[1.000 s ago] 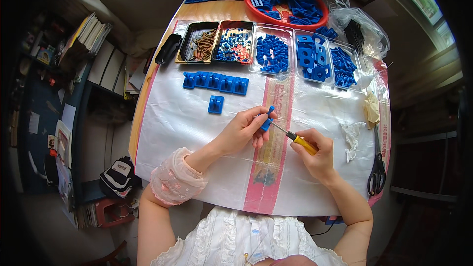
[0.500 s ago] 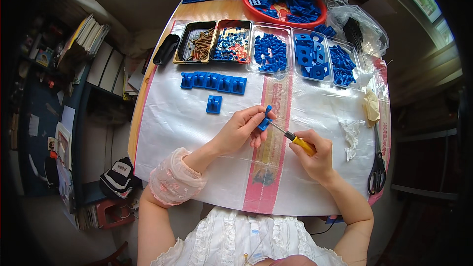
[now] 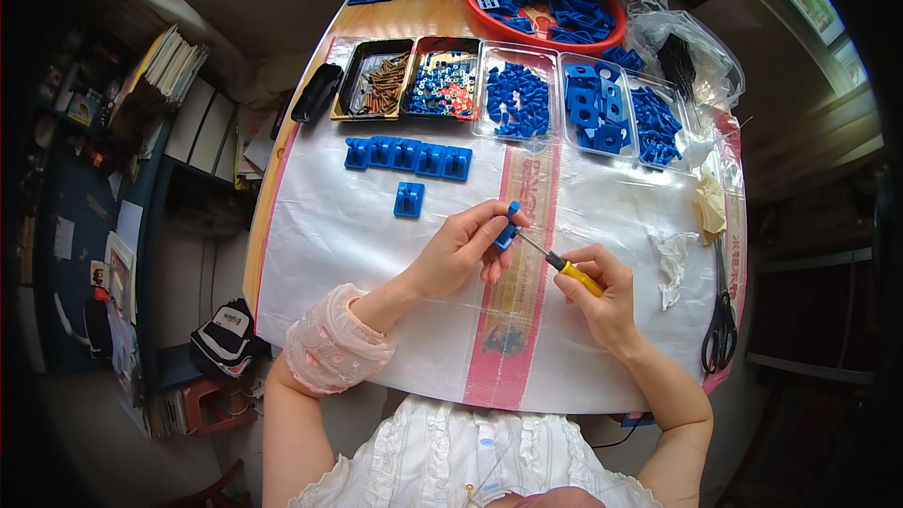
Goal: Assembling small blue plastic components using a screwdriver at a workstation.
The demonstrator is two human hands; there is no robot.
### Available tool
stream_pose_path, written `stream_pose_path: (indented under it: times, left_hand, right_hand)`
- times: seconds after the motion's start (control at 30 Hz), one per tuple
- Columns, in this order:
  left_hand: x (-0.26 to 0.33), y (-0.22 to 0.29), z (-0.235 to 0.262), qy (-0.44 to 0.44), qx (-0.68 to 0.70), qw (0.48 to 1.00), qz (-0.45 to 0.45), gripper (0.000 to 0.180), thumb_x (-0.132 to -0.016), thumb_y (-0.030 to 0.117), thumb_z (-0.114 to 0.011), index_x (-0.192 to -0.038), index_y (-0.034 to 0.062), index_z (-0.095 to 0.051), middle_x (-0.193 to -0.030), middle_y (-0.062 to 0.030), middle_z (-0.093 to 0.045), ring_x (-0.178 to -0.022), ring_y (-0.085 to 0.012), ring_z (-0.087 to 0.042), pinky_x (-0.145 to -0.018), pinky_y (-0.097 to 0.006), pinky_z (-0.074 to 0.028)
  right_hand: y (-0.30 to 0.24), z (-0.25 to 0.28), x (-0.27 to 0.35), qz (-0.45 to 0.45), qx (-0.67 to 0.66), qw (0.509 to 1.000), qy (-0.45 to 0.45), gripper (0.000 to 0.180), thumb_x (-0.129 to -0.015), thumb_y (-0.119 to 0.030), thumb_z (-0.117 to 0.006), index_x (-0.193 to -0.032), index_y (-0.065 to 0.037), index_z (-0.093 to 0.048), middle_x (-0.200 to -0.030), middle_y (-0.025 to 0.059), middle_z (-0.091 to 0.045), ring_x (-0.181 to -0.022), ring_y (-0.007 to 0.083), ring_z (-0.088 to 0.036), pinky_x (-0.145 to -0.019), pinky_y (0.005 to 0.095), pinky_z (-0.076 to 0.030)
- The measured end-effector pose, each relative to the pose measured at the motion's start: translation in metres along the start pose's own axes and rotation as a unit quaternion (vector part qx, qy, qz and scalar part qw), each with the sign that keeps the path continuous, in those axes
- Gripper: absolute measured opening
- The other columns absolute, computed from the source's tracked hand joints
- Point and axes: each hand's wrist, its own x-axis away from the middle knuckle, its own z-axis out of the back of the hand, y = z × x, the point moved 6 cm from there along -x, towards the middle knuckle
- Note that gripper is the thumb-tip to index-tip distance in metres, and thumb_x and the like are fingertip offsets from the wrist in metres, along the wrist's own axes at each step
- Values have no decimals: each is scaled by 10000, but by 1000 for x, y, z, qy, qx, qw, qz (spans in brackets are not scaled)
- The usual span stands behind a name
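Between the fingers of my left hand (image 3: 463, 246) is a small blue plastic part (image 3: 509, 229), held up over the table. My right hand (image 3: 605, 293) grips a screwdriver (image 3: 576, 275) with a yellow and black handle. Its metal shaft slants up and left, and the tip meets the side of the blue part; whether it sits in a screw is too small to make out. Beyond my left hand lies a single blue assembled piece (image 3: 408, 199), and behind it stands a row of several similar blue pieces (image 3: 406, 156).
Along the back stand a tray of screws (image 3: 378, 85), a tray of nuts (image 3: 443, 85) and clear boxes of blue parts (image 3: 520, 99). Behind them is a red basin (image 3: 616, 36). Black scissors (image 3: 720, 334) and crumpled tissue (image 3: 671, 268) lie at the right. A white sheet (image 3: 376, 245) covers the table.
The fingers of my right hand have shifted slightly on the screwdriver handle. My left hand and the blue part stay nearly in place.
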Motion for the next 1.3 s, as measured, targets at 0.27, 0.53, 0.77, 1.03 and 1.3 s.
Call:
stream_pose_path:
  times: [0.27,0.53,0.77,1.03,1.3]
  left_hand:
    - [-1,-9,2,1,27,999,24,288,-1145,199,-389,-1265,27,-587,-785,-34,-646,-596,-53,-594,-554,-181,-486]
    - [0,-3,-1,-12,7,1000,11,278,-1143,186,-397,-1263,41,-601,-771,-22,-630,-587,-41,-569,-551,-177,-472]
    - [2,0,-2,-1,-17,1000,-4,268,-1140,176,-405,-1256,42,-605,-772,-19,-632,-587,-37,-568,-547,-175,-467]
    - [2,2,-3,8,-30,999,-7,264,-1141,173,-401,-1249,43,-605,-767,-18,-636,-585,-33,-573,-541,-174,-465]
    - [3,3,-4,8,-46,999,-16,263,-1142,167,-390,-1240,45,-601,-765,-20,-635,-585,-35,-580,-536,-174,-463]
  right_hand:
    - [-24,-3,2,216,255,942,13,212,-873,-49,-779,-1050,-35,-662,-729,90,-693,-541,182,-633,-512,288,-463]
    - [-25,-2,6,184,235,954,11,220,-848,-44,-798,-1026,-36,-668,-777,124,-713,-578,286,-680,-519,354,-501]
    - [-21,-1,5,111,159,981,3,202,-882,-60,-790,-1024,-27,-651,-702,108,-691,-537,183,-632,-518,301,-451]
    - [-17,0,4,62,123,990,-8,194,-899,-77,-778,-1019,-22,-636,-629,81,-646,-523,94,-534,-509,270,-377]
    - [-11,-1,4,40,92,995,-13,185,-909,-81,-769,-1022,-23,-635,-609,53,-622,-528,65,-497,-506,260,-342]
